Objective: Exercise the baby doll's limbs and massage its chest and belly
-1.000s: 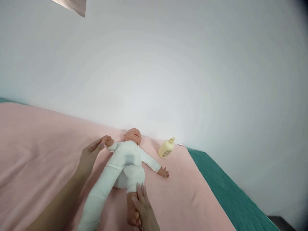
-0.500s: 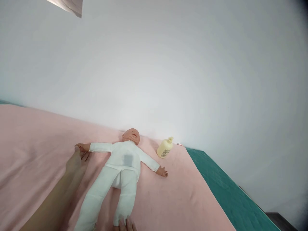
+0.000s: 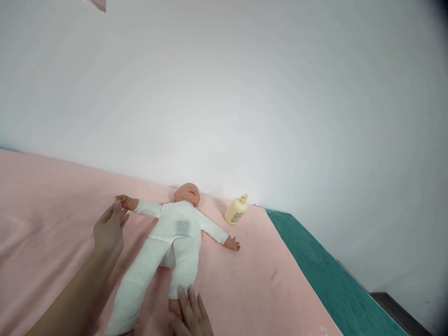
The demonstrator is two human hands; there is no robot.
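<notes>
A baby-care practice room: a pink blanket (image 3: 52, 224) over a green mattress (image 3: 325, 280), a baby doll (image 3: 175, 233), a lotion bottle (image 3: 235, 211), bare white wall (image 3: 245, 93).

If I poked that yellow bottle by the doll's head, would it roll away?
Probably a little. The yellow bottle lies tilted on its side on the pink blanket, so it might rock or roll. Its pump top would likely turn it in a curve, and the soft cloth should slow it. It looks like plastic, likely light.
</notes>
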